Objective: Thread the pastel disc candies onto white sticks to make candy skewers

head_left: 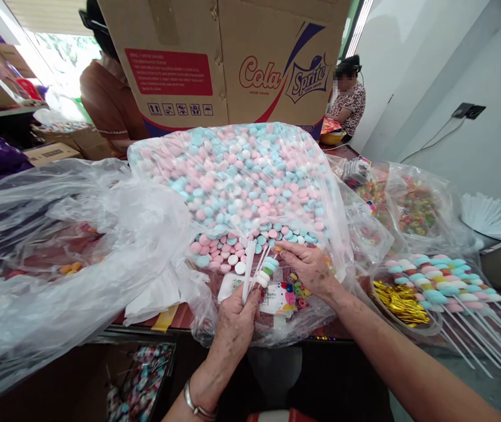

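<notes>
My left hand (236, 319) is closed around a bunch of white sticks (248, 266). One of these carries a short stack of candies (268, 271) in blue, green and white. My right hand (308, 268) pinches a small yellowish candy (279, 248), close to the stick tips. Behind both hands a large clear bag of pink, blue and white marshmallow-like candies (241, 176) lies with its mouth towards me. Loose candies (219, 252) spill at its opening. Under my hands are printed cards (283, 296) and colourful ring gummies (300, 290), partly hidden by my right hand.
At right stand a bowl of gold twist ties (399, 302), a pile of finished candy skewers (443, 278), a bag of gummies (417, 205) and a bundle of white sticks (496, 217). A carton (232, 70) blocks the back. Crumpled plastic (78, 264) covers the left. Two people sit behind.
</notes>
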Tool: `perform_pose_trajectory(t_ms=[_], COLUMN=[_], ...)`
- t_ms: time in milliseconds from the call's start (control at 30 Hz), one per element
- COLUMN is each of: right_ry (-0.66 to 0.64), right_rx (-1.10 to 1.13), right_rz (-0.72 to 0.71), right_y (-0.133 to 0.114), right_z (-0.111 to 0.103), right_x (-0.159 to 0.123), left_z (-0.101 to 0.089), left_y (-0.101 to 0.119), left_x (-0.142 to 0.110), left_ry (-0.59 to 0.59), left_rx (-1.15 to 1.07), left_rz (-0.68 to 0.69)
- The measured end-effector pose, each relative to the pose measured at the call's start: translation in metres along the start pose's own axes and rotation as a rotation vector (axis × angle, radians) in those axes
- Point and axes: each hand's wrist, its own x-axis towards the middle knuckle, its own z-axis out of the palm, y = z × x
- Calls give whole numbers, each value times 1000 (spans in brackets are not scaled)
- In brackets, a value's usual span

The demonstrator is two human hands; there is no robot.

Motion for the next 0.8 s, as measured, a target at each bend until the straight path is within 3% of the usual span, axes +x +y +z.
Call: perform_pose_trajectory(t_ms=[267,400,567,800], right_ry=[118,147,123,31], right_rx=[243,194,-76,-549], right_rz=[159,142,-52,-540], right_y=[9,10,10,15], right_z=[3,5,5,2], right_x=[3,4,-1,-13], left_z=[0,-1,0,0], left_y=[1,2,2,2], left_x=[0,0,0,-2], left_ry=[-30,-30,-35,-27], left_rx=[16,12,18,44], left_rz=[30,37,21,21])
